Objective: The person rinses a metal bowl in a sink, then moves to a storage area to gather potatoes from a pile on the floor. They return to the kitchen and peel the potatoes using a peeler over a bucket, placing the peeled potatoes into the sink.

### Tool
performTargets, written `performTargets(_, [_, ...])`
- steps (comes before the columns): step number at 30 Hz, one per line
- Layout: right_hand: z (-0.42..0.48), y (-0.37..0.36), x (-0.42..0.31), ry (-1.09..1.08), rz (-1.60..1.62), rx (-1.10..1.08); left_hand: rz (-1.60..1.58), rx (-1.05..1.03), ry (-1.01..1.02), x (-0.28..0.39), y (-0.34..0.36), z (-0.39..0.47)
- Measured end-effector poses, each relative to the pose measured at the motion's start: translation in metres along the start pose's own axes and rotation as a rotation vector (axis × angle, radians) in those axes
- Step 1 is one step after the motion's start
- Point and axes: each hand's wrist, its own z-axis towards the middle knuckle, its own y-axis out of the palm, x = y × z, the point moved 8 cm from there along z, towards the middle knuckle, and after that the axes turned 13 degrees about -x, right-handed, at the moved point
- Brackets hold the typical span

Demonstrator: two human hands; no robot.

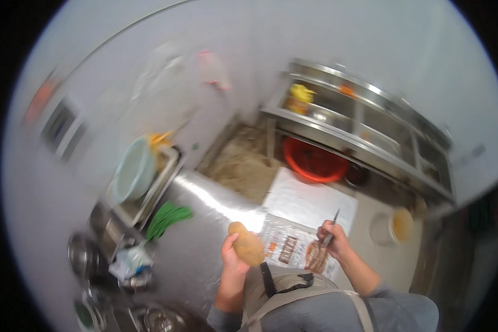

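Observation:
My left hand (233, 256) is closed around a large tan tuber (249, 245), probably a potato, held up beside the steel worktop. The tuber has a narrower knob at its upper end. To the right, my right hand (337, 240) grips a slim tool (327, 239), a small knife or a peeler; blur hides which. One thin dark end of it sticks up above the fingers, and a metallic part shows below them. The two hands are apart, and the tool does not touch the tuber. Below my right hand is a printed plastic sack (288, 249) bearing writing.
A stainless steel worktop (182, 257) carries a green cloth or net (166, 220). At its left stand a pale blue basin (135, 170) and metal bowls (83, 255). Beyond is a steel sink unit (315, 120) over a red basin (315, 162). A white bucket (384, 228) stands right.

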Motion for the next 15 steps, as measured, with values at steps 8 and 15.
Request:
performTargets(8, [-0.256, -0.216, -0.022, -0.265, 0.454, 0.47, 0.051, 0.158, -0.396, -0.252, 0.033, 0.041])
performTargets(15, [-0.37, -0.29, -0.03, -0.24, 0.227, 0.864, 0.283, 0.147, -0.614, -0.372, 0.086, 0.094])
